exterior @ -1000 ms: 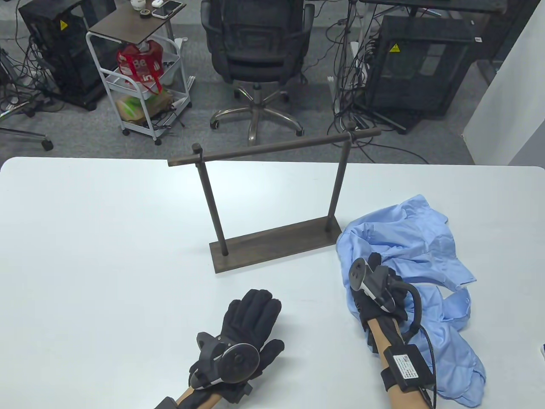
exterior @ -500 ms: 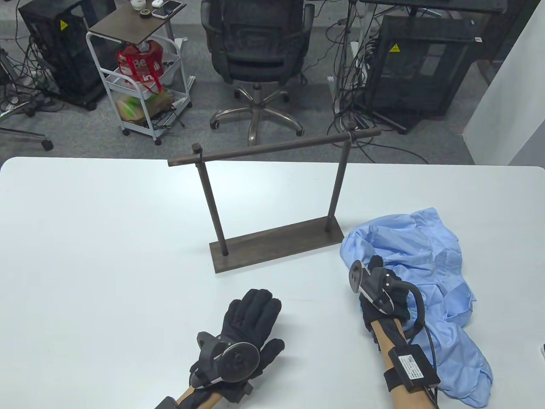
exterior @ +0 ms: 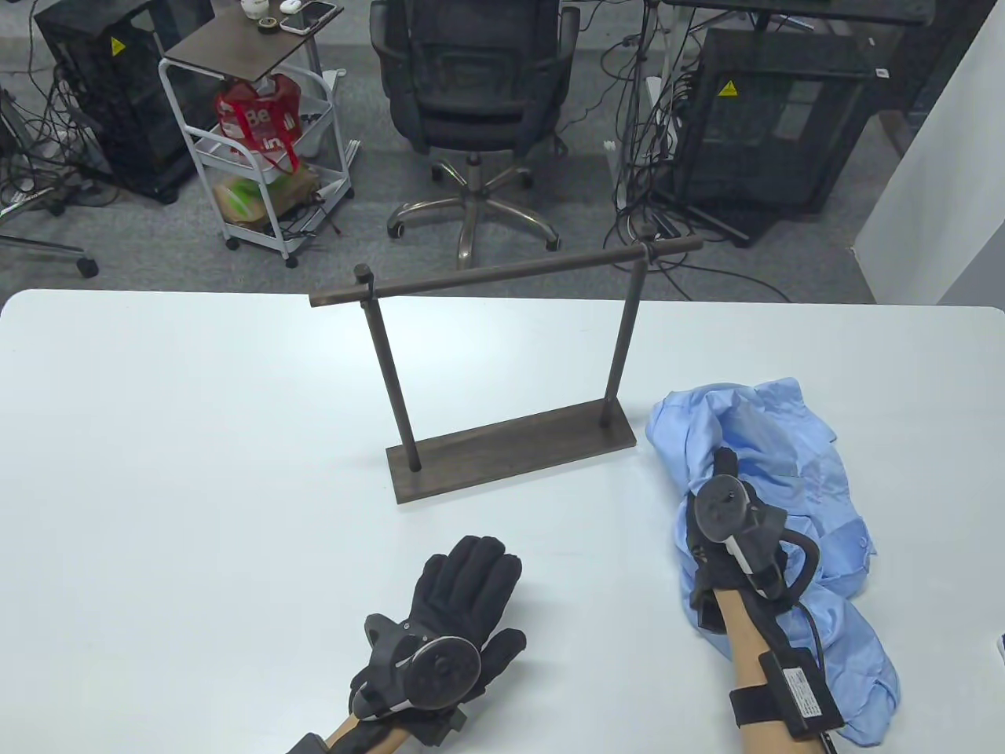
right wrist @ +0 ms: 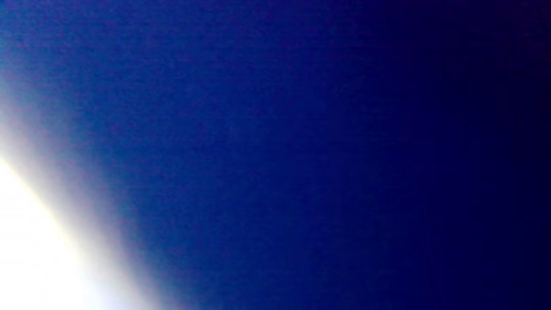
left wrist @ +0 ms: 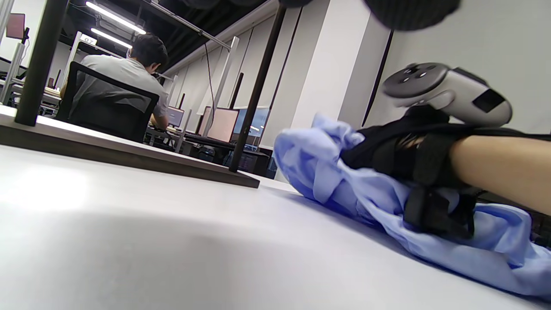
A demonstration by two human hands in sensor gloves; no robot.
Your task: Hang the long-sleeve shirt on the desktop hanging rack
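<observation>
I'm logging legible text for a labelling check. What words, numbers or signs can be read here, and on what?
"88" and "in": white print on the red bag in the white cart.
Yellow warning triangles: on the two black cabinets.
"07": hanging ceiling sign.
White label on the right forearm box: too small to read.

One shirt, one rack, two gloved hands; right wrist view blurred.

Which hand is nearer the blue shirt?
Right. The right hand rests on the shirt; the left hand lies flat on the table, well away from it.
</observation>
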